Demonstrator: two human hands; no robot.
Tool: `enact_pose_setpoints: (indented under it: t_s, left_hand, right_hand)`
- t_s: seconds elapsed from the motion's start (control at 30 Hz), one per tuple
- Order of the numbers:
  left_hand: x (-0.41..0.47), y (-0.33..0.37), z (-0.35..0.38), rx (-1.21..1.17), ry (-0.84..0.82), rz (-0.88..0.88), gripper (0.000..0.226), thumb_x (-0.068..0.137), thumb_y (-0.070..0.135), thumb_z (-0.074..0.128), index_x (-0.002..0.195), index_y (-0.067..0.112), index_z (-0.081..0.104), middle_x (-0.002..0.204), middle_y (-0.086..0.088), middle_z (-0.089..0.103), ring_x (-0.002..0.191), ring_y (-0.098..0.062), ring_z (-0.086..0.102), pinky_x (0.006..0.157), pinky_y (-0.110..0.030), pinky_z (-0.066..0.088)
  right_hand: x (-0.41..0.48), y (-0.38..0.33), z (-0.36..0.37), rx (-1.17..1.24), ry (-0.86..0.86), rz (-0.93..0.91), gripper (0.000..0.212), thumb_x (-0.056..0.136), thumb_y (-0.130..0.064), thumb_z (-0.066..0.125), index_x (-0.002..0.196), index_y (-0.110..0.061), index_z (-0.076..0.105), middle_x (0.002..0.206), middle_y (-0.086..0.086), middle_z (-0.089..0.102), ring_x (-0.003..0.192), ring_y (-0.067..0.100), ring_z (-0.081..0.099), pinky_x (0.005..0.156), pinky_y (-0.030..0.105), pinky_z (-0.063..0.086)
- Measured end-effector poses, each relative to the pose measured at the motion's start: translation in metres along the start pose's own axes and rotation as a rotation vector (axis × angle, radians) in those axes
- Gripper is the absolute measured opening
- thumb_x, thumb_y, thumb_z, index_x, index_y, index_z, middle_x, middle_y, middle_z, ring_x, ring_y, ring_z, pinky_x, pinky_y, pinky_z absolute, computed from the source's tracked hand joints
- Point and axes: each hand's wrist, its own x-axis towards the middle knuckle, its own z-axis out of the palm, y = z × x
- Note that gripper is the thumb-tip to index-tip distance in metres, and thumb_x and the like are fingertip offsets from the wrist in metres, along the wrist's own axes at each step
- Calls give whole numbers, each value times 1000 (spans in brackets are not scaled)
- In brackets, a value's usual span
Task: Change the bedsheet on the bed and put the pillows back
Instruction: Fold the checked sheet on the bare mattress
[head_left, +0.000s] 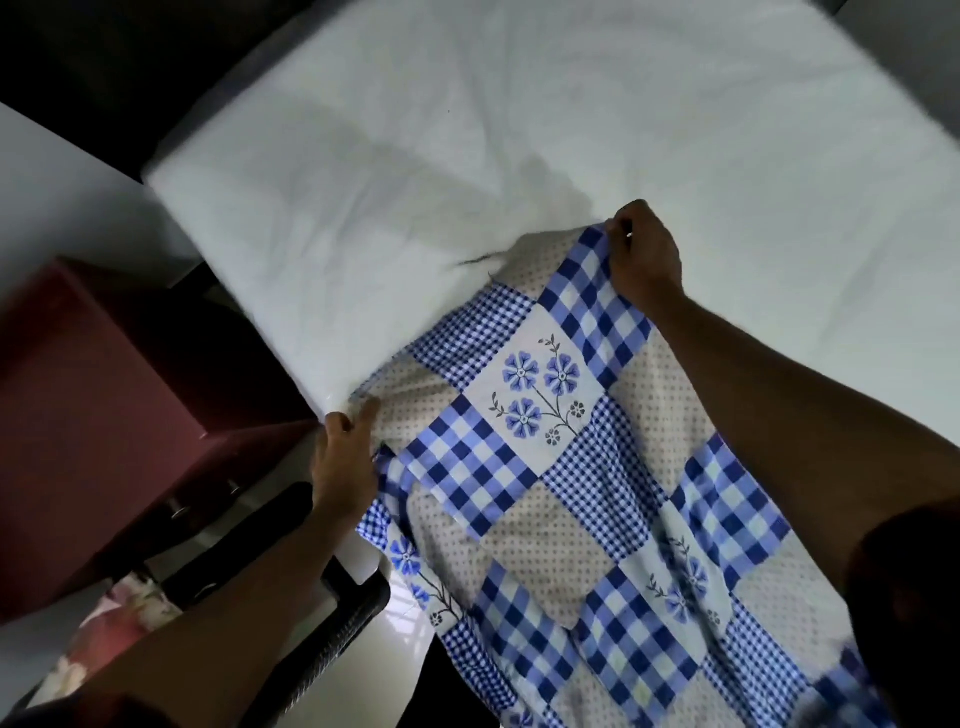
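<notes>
Bedsheet (545, 441) (blue checks, flowers) pinched by left hand (345, 457) and right hand (644, 249) over mattress (467, 130).

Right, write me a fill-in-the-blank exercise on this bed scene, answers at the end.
1. The patchwork sheet is checked in white and ____.
2. The right hand pinches its edge above the plain ____ mattress.
3. The left hand grips it at the mattress corner; the maroon cabinet stands on the person's ____ side.
Missing words: blue; white; left.
</notes>
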Motion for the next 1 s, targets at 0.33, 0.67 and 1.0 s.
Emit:
enact_pose_setpoints:
  t_s: [0.33,0.67,1.0]
  left_hand:
    - [-6,29,-14,48,210,24,74,59,0,69,129,16,53,129,-12,51,119,-38,47,91,-54,42]
    - [10,172,33,-18,-114,460,94,83,76,50,158,41,6,168,1,-6,153,-37,-7,105,-79,12]
    - [26,169,37,29,-311,250,119,71,85,56,151,45,-22,158,6,-38,143,-30,-38,102,-83,-3]
  right_hand:
    - [3,11,-5,-99,-193,184,47,94,-63,45,124,-28,53,90,-5,65,92,24,61,91,40,48]
    - [-15,68,-39,-86,-736,233,70,72,-55,84,129,-20,63,128,-1,64,117,21,59,107,40,45]
    - [-5,90,-57,-304,-32,-110,24,98,-27,58,101,-10,75,97,12,69,91,32,65,80,38,46]
